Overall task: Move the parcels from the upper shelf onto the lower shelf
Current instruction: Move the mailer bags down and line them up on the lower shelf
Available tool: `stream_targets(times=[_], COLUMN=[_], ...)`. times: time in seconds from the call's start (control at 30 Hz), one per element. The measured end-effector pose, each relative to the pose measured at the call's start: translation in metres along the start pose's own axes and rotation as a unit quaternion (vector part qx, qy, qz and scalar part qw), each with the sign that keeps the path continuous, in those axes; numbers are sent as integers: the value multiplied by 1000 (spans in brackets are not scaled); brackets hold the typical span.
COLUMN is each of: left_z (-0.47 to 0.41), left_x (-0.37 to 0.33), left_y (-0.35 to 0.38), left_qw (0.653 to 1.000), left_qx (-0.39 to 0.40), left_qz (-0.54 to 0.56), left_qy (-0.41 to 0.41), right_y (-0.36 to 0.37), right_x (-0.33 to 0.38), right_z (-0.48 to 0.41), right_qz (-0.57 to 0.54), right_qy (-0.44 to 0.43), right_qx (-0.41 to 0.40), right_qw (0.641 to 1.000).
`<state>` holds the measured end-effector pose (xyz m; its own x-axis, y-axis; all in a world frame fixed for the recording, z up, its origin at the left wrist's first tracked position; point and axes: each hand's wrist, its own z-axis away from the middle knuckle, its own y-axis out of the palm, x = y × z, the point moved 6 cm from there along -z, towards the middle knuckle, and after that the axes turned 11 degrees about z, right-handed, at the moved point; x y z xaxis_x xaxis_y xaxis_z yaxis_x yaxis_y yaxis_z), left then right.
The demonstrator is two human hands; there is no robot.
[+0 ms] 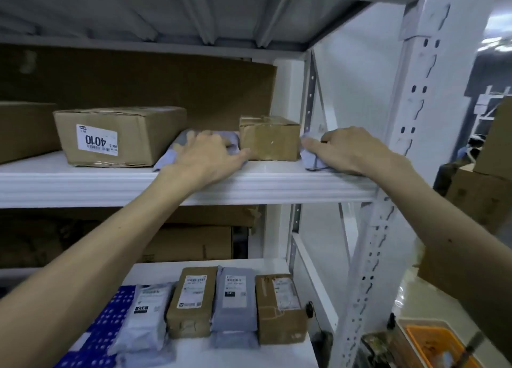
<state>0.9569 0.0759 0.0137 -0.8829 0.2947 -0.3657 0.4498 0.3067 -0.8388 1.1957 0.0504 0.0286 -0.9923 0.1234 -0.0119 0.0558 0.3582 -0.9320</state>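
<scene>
On the upper shelf (83, 184) a small brown box (270, 139) stands between two grey mailer bags. My left hand (206, 154) lies flat on the left grey bag (167, 158), fingers spread, thumb touching the small box. My right hand (339, 150) presses on the right grey bag (311, 158) at the shelf's right end. A bigger brown box labelled 4010 (119, 136) sits further left. On the lower shelf (243, 353) lie several parcels in a row: a blue dotted bag (105, 331), a white bag (144, 320), a brown box (191, 301), a grey bag (235, 304) and another brown box (279, 309).
A white perforated upright (399, 173) frames the shelf's right side. Flat cardboard (166, 90) lines the back of the upper shelf. More cartons (482, 184) stand at far right, and an orange tray (437, 345) sits low right. Another brown box (25, 129) is at the far left.
</scene>
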Motion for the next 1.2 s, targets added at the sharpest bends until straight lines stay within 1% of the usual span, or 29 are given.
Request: stream_targets(times=[0.1,0.2,0.3,0.43,0.6,0.7,0.8,0.87,0.97,1.1,1.2], left_z=[-9,-17,-23,-29,-39,-43,-46,-50,-53,-52,-50], left_x=[8,15,22,23,22,23,23,25,26,29,29], left_y=[-1,-3,4,9,12,13,14,14,15,17,15], left_qw=[999,997,996,995,994,992,990,989,988,988,988], left_qx=[37,62,65,56,64,68,96,111,122,124,124], left_qz=[-7,-15,-45,-53,-70,-92,-101,-90,-82,-81,-89], left_qy=[-31,-40,-50,-66,-61,-49,-39,-46,-47,-42,-30], right_y=[1,3,6,7,14,12,11,10,11,9,7], right_x=[0,0,-3,-4,6,14,21,22,22,25,28], right_z=[-10,-16,-18,-23,-22,-20,-17,-17,-21,-20,-16], right_qz=[24,43,60,60,47,35,30,27,35,44,47], right_qy=[2,-1,12,36,33,34,13,11,20,8,3], right_qx=[19,43,45,34,43,26,18,20,42,78,38], right_qw=[1000,998,997,997,997,998,999,999,998,996,998])
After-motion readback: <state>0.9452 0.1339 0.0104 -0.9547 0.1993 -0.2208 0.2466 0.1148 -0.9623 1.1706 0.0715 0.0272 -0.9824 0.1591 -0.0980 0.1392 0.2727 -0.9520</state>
